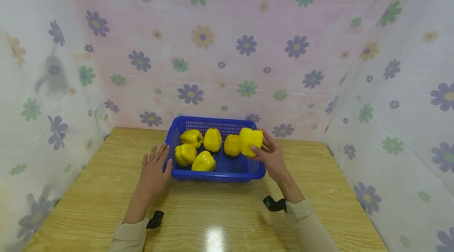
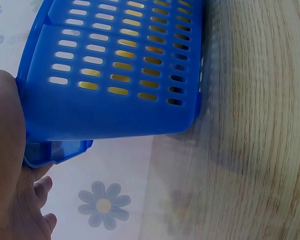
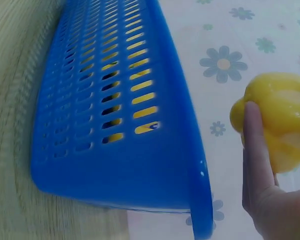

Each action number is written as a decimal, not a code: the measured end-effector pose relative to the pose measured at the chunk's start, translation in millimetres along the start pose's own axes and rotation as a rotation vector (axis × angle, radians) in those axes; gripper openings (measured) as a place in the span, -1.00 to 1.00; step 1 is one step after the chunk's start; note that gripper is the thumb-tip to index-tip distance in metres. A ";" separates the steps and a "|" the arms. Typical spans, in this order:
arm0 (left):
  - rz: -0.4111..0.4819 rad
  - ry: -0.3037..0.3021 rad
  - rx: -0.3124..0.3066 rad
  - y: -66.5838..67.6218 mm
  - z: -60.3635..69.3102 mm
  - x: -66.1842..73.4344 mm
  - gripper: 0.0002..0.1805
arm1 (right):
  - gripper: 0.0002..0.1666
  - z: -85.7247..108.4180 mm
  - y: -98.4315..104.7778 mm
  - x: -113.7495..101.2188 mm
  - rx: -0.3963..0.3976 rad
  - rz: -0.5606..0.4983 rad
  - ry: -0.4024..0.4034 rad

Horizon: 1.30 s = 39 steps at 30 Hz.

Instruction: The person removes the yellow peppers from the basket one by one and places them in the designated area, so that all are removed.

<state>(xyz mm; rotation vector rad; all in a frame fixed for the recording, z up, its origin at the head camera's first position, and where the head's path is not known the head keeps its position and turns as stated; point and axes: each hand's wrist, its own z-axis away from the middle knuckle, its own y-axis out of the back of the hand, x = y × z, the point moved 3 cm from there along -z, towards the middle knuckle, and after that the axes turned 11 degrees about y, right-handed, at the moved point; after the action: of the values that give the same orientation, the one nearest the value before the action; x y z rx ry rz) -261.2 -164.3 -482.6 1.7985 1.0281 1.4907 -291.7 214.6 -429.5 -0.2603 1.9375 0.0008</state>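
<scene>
A blue plastic basket with slotted walls holds several yellow bell peppers, among them one at the front and one at the back. Above its right end, my right hand grips a yellow pepper between thumb and fingers; the right wrist view shows this pepper higher than the basket's rim. My left hand rests on the basket's left rim with its fingers extended. In the left wrist view, part of that hand touches the basket wall.
The basket stands on a wood-grain table near its back edge. Flower-patterned cloth hangs behind and on both sides. Each wrist wears a black device, one at the left and one at the right.
</scene>
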 end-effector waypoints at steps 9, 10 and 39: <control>0.001 0.000 0.006 -0.1 -0.1 0.3 -0.37 | -0.10 6.3 11.5 2.7 0.098 0.052 0.085; 0.000 0.000 0.007 -0.2 -0.1 0.2 -0.37 | -0.10 6.5 13.3 3.8 0.105 0.056 0.090; 0.019 -0.007 0.013 0.1 0.2 0.7 -0.38 | -0.12 5.2 86.7 50.5 0.275 0.037 0.052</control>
<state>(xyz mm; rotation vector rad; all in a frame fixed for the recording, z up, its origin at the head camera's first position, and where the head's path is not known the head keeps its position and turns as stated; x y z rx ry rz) -261.0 -163.8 -482.1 1.8264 1.0220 1.4912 -320.3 290.7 -488.6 -0.0415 1.9668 -0.2481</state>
